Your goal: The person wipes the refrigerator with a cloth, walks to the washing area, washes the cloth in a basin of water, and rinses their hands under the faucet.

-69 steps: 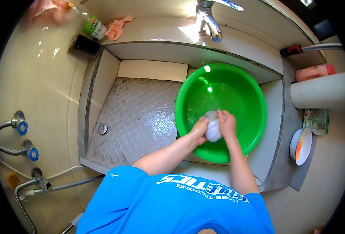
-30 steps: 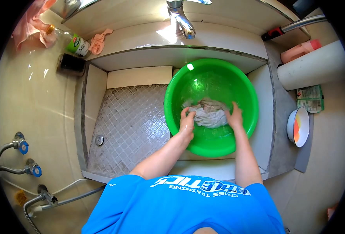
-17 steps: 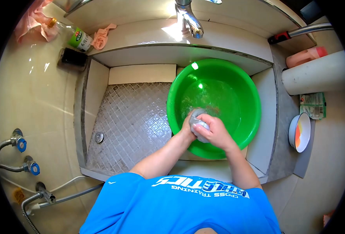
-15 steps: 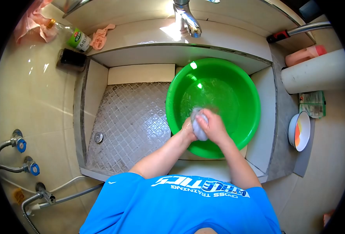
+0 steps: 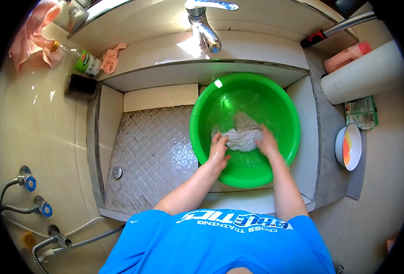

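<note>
A wet, whitish-grey cloth (image 5: pixel 243 139) lies loosely bunched in the shallow water of a green basin (image 5: pixel 289 107). My left hand (image 5: pixel 218 150) is at the cloth's left end, its fingers apart and its thumb held away from them. At the right end, my right hand (image 5: pixel 268 144) touches the cloth. Motion blurs its fingertips, so whether they grip the fabric cannot be made out. Both forearms reach in over the basin's near rim.
The basin stands in the right part of a tiled sink (image 5: pixel 154 150), below a chrome faucet (image 5: pixel 204 34). A bottle (image 5: pixel 88 63) and dark brush (image 5: pixel 81 86) occupy the left ledge. At right are a white bowl (image 5: pixel 348 147), a packet (image 5: pixel 362 113) and a white cylinder (image 5: pixel 364 75).
The cloth, squeezed into a ball between both hands before, is now spread out lower in the basin. My hands have moved apart to its two ends. The view has shifted slightly.
</note>
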The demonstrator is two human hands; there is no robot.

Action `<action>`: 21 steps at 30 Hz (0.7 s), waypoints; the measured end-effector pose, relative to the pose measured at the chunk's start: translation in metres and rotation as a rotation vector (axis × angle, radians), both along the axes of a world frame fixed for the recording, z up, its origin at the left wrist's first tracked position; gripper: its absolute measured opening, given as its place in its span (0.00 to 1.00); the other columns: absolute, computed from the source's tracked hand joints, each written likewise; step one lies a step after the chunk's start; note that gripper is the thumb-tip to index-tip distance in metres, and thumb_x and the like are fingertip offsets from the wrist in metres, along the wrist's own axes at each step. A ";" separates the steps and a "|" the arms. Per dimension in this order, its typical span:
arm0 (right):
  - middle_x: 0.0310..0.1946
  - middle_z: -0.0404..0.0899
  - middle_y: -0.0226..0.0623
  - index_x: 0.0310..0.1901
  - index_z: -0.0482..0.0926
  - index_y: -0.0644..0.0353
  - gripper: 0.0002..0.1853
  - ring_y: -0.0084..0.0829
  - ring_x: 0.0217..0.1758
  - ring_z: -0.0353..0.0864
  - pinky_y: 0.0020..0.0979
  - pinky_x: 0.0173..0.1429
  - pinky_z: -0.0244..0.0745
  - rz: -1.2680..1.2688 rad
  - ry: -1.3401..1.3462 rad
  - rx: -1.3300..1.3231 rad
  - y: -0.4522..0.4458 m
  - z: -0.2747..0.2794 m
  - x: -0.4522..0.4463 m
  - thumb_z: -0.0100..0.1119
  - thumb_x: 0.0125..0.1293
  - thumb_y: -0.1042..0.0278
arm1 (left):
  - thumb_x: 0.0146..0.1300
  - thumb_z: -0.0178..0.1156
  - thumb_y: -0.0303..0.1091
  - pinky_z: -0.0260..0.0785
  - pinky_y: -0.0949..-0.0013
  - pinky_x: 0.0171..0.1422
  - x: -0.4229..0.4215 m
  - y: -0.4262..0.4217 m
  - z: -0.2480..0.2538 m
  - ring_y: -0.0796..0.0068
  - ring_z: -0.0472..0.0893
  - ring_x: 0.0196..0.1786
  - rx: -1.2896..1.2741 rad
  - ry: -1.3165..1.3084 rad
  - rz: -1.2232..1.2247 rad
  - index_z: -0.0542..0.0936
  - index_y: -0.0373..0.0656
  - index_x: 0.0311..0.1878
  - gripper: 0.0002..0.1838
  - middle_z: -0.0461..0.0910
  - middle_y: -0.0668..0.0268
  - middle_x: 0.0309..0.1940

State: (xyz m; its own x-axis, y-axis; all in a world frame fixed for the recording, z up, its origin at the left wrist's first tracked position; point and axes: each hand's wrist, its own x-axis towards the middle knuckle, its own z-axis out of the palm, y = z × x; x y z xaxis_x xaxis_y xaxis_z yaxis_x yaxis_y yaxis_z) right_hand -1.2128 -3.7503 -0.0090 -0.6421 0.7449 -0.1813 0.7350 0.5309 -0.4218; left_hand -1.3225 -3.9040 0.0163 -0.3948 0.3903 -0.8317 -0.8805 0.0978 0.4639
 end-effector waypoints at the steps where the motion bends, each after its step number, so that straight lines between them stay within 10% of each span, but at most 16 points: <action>1: 0.41 0.76 0.48 0.48 0.72 0.63 0.24 0.44 0.45 0.75 0.38 0.50 0.69 0.122 0.022 -0.061 -0.006 -0.006 0.000 0.62 0.48 0.65 | 0.53 0.56 0.45 0.47 0.43 0.58 0.002 0.000 -0.001 0.56 0.56 0.60 0.003 -0.001 0.003 0.53 0.57 0.64 0.35 0.57 0.61 0.58; 6: 0.33 0.79 0.42 0.39 0.77 0.63 0.19 0.32 0.35 0.78 0.30 0.41 0.72 0.370 0.289 -0.686 -0.034 0.068 -0.039 0.63 0.48 0.59 | 0.56 0.52 0.48 0.57 0.42 0.52 -0.003 0.001 0.003 0.60 0.64 0.56 0.014 -0.091 0.120 0.63 0.56 0.57 0.25 0.65 0.64 0.54; 8: 0.30 0.78 0.40 0.37 0.77 0.63 0.17 0.29 0.33 0.77 0.28 0.39 0.72 0.428 0.329 -0.807 -0.051 0.115 -0.048 0.63 0.48 0.59 | 0.60 0.49 0.48 0.70 0.57 0.43 0.000 0.002 -0.038 0.64 0.76 0.40 0.277 -0.183 0.310 0.71 0.46 0.47 0.18 0.75 0.62 0.39; 13: 0.29 0.78 0.45 0.37 0.77 0.63 0.18 0.36 0.31 0.78 0.31 0.38 0.72 0.448 0.301 -0.623 -0.064 0.100 -0.047 0.59 0.52 0.56 | 0.62 0.47 0.46 0.72 0.61 0.44 -0.003 -0.011 -0.014 0.66 0.78 0.38 0.714 -0.531 0.079 0.72 0.45 0.43 0.15 0.76 0.64 0.37; 21: 0.30 0.78 0.48 0.35 0.77 0.59 0.16 0.48 0.35 0.76 0.41 0.38 0.71 0.051 0.079 -0.172 -0.016 0.042 -0.028 0.53 0.56 0.54 | 0.58 0.52 0.33 0.66 0.53 0.51 0.005 0.005 -0.009 0.68 0.74 0.46 0.356 -0.090 0.013 0.66 0.49 0.49 0.15 0.72 0.64 0.43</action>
